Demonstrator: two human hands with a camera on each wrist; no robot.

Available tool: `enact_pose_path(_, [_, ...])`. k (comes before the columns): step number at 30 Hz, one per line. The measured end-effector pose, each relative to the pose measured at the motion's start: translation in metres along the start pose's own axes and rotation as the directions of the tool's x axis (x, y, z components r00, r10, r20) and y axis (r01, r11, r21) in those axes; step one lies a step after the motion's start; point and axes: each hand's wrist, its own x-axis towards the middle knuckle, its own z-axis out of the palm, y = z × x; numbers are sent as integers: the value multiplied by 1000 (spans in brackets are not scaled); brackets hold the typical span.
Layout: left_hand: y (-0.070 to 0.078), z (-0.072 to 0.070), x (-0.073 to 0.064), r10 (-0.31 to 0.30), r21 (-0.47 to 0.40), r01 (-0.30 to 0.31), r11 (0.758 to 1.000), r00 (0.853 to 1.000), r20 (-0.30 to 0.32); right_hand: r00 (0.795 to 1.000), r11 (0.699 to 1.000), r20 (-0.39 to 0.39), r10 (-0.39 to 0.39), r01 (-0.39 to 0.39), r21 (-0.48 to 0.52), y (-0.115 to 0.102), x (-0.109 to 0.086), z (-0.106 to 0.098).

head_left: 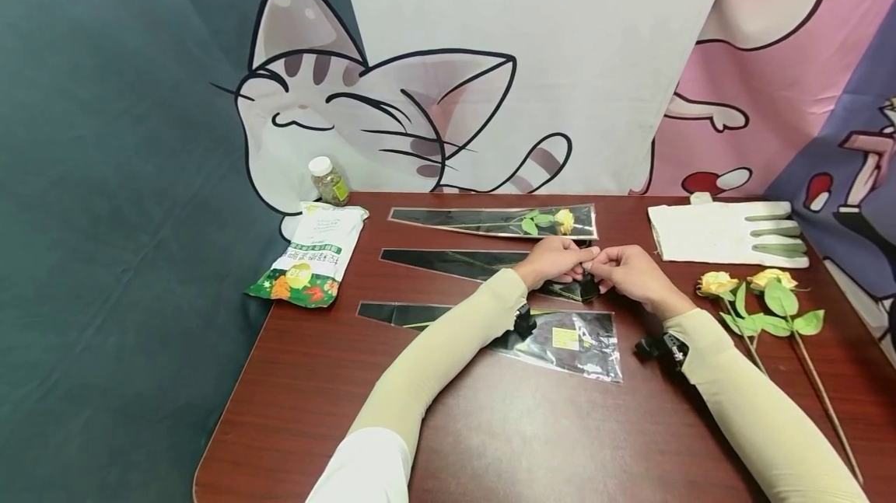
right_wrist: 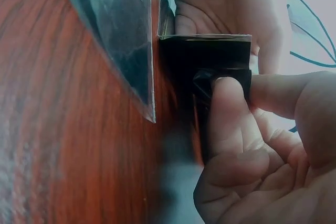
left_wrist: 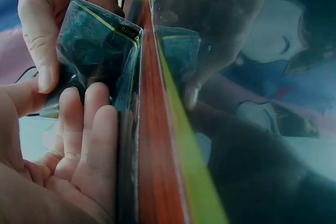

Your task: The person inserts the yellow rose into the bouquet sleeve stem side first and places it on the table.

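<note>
In the head view, the middle flower sleeve, tapered with black film and a clear face, lies across the table. At its wide right end my left hand pinches the film, thumb and fingertips close to the other hand. My right hand pinches the same end between thumb and forefinger. The right wrist view shows the black film bent up at its edge under the fingertips. Seen from the left wrist, the sleeve's open end stands up, with several left fingers lying against it.
A sleeve holding a yellow rose lies behind; another sleeve with a yellow label lies in front. Two yellow roses and white gloves are on the right. A fertilizer bag and a jar stand left.
</note>
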Motion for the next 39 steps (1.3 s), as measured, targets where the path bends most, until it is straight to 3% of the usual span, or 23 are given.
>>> enact_pose_path(13, [-7,-4,1,22,-10,-22,1000,1000,-1,994,990,52,93,-98,104,12,-1,-7])
enact_pose_path(19, [-7,-3,1,29,-13,-29,1000,999,17,989,991,93,113,-119,62,11,-4,-7])
enact_pose_path(24, [-2,1,-2,30,31,-29,999,999,-16,992,995,85,94,-95,10,6,-4,-4])
enact_pose_path(30, [5,8,-5,31,121,-25,992,998,-51,990,992,73,123,-124,7,6,1,-1])
enact_pose_path(39, [5,6,-6,46,146,-31,989,994,-97,987,990,86,137,-140,21,9,8,-5])
